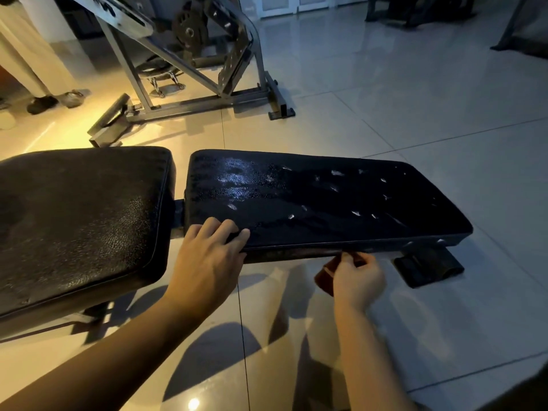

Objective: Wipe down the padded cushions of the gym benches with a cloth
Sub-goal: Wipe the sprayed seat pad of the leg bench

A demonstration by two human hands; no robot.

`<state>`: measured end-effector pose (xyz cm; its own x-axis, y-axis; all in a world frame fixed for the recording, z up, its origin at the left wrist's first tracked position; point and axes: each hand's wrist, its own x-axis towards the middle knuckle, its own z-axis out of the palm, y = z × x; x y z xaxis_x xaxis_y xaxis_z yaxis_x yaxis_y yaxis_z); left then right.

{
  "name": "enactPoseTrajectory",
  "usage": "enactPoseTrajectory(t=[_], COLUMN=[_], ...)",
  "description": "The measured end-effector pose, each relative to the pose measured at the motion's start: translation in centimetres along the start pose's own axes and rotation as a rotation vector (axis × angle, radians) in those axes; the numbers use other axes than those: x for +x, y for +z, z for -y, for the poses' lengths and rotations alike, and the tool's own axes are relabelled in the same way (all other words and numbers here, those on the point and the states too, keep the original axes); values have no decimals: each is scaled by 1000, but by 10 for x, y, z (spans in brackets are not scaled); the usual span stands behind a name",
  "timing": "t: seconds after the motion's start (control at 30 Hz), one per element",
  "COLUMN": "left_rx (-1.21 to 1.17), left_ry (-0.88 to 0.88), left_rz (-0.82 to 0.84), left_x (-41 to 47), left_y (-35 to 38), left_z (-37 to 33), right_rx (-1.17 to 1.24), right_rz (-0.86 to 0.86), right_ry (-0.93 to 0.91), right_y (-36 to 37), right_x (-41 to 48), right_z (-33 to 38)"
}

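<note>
Bare forearms, left hand, right hand

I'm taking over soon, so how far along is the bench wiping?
The right cushion shines wet on top, so it looks wiped. The right hand pinches the cloth against that cushion's near side edge, while the left hand rests on its corner. The left cushion looks dull and dry, probably still to do.
</note>
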<state>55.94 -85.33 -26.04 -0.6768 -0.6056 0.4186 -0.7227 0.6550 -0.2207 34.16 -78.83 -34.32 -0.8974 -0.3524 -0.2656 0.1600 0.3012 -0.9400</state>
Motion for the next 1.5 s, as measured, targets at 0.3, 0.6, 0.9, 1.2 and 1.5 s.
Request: enactPoseTrajectory(t=[0.3,0.6,0.9,1.2,1.5], left_rx=[-11,-49,-88,-98,-74], left_ry=[1,-27,-32,-9,-11], left_rz=[-29,-37,-57,-66,-86], left_x=[3,1,1,1,1], left_y=[5,10,10,11,14], left_z=[0,1,-1,4,3], right_rx=[-248,-95,7,-42,-4], right_rz=[215,186,-12,164,257], right_ry=[-430,-264,-98,-213,-191], right_y=[19,20,9,16,27], right_x=[-45,-53,-6,-47,-69], right_z=[-11,-2,-9,5,5])
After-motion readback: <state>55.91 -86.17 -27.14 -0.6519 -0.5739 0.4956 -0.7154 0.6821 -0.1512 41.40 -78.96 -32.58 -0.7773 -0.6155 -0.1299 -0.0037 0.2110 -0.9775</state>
